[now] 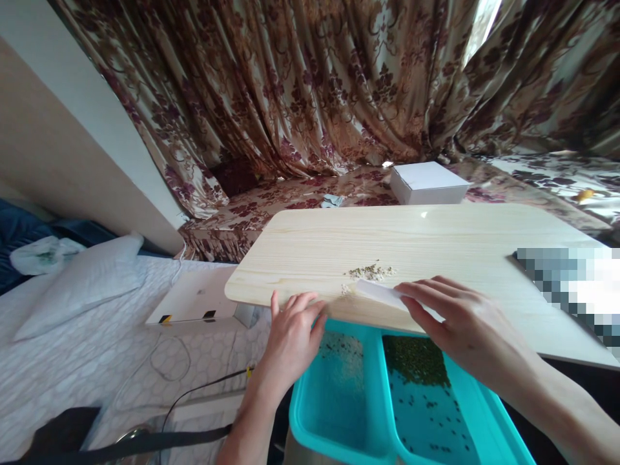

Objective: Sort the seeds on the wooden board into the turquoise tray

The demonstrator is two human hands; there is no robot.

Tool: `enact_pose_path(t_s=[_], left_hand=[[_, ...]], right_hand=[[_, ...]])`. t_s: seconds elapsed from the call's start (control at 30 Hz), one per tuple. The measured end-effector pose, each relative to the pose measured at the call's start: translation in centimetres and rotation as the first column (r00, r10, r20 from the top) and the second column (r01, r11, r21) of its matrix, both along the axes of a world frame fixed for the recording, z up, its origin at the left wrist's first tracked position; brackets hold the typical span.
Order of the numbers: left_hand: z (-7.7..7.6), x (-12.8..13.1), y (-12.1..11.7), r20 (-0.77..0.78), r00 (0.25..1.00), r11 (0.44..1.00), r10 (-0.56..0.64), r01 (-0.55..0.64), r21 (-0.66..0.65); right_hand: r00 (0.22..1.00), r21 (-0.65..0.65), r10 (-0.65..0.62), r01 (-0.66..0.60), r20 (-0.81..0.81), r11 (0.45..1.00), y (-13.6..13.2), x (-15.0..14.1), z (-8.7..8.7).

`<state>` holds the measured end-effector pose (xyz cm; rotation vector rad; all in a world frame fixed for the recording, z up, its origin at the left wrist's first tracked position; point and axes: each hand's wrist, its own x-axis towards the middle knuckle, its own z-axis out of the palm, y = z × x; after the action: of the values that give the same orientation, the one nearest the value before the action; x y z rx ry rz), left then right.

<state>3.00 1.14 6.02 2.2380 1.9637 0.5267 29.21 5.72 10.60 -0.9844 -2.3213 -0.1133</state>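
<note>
At mid-frame I see the right hand (460,316) pinching a white strip (375,290), its far end just beside loose grains (371,271), left of the grip. The left hand (296,326) has its fingers spread at the near edge of the tabletop (450,239), probably touching. The right hand hides part of the teal tray (339,413), lower centre; a white box (429,177) sits upper right.

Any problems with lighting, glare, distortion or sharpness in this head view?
Head view: bright light shows at a gap in the curtain, whose folds are dim; head view: pixelation masks the right edge; head view: the white scraper contrasts weakly with the pale tabletop, and single grains are hard to separate.
</note>
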Motion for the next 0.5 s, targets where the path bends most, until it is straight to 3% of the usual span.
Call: enact_pose_path(t_s=[0.5], left_hand=[[-0.6, 0.0, 0.0, -0.020, 1.000, 0.999, -0.003, 0.003, 0.039]], right_hand=[[0.996, -0.029, 0.081, -0.081, 0.031, 0.996, -2.2, -0.9, 0.4]])
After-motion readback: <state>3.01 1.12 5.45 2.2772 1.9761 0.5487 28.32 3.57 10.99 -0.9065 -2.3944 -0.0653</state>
